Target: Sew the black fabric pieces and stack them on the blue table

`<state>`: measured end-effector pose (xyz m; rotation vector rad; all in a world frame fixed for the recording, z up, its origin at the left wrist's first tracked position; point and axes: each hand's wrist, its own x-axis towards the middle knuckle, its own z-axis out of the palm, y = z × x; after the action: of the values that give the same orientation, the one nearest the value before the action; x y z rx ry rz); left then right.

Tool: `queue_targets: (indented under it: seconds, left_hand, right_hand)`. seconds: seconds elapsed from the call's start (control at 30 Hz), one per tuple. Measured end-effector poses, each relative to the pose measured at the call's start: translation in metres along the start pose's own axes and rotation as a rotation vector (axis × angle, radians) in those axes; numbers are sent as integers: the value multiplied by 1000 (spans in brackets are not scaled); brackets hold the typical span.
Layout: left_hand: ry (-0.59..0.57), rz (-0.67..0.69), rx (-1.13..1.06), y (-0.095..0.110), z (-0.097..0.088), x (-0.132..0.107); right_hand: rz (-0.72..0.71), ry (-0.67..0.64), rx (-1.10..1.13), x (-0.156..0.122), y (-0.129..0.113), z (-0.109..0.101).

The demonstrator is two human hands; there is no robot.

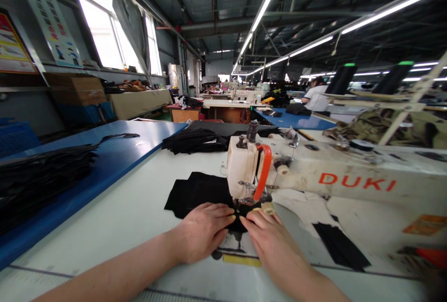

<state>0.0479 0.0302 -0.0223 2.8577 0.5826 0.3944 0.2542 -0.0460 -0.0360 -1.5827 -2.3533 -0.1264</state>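
A black fabric piece [200,192] lies flat on the pale sewing table, partly under the head of a white sewing machine [240,167]. My left hand [206,227] holds the fabric just left of the needle area, fingers together and thumb tucked near its front edge. On the other side, my right hand [267,229] has its fingertips closed on the same fabric, close to the presser foot [237,205]. Only a small gap separates the two hands. The fabric under my fingers is hidden, and the needle tip is too small to make out.
Black cut pieces [197,141] lie behind the machine head. More black strips [340,246] rest right of my right hand, under the machine arm. A blue table [153,136] on the left bears a black fabric stack [45,171]. Thread cones [342,79] stand at right; a person [316,94] sits farther back.
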Motion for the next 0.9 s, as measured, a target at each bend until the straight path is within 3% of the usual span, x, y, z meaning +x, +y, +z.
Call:
queue_targets:
  seconds: [0.3, 0.9]
  left_hand:
    - [-14, -13, 42, -5, 1, 7]
    - [14, -25, 45, -4, 4, 7]
  right_hand:
    - [65, -30, -13, 3, 0, 1]
    - [48, -8, -49, 0, 0, 3]
